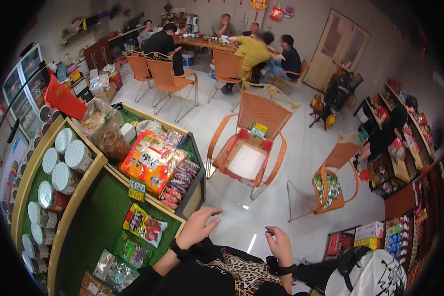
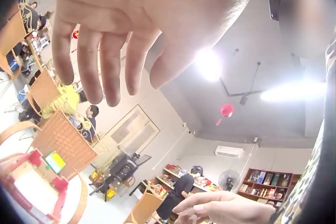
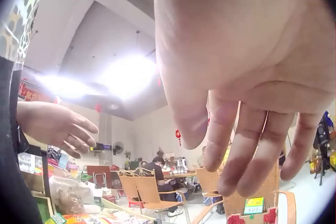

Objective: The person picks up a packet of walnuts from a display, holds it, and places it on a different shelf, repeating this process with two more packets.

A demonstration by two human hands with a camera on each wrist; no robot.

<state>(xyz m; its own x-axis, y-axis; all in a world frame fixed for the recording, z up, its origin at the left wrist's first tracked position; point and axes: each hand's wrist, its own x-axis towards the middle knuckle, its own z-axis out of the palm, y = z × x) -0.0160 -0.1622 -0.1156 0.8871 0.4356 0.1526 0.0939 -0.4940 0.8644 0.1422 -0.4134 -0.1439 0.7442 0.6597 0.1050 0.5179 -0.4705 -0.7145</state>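
Observation:
My left hand (image 1: 198,228) hovers in front of my body near the corner of the green-lined display stand, its fingers loosely extended and holding nothing. Across from it, my right hand (image 1: 279,245) is raised over the floor with relaxed fingers, also holding nothing. Palm and fingers of the left hand (image 2: 126,29) fill the top of the left wrist view. In the right wrist view the right hand (image 3: 252,77) hangs large with its fingers pointing down. Closest to the left hand on the stand lie a yellow snack bag (image 1: 145,224) and small wrapped packets (image 1: 182,180).
A rattan armchair (image 1: 261,133) holding an open carton (image 1: 244,160) stands ahead. Another chair (image 1: 333,172) bears green packets. White-lidded jars (image 1: 79,155) line the left shelf. People sit round a wooden table (image 1: 207,43) at the back. A white bag (image 1: 367,274) is at lower right.

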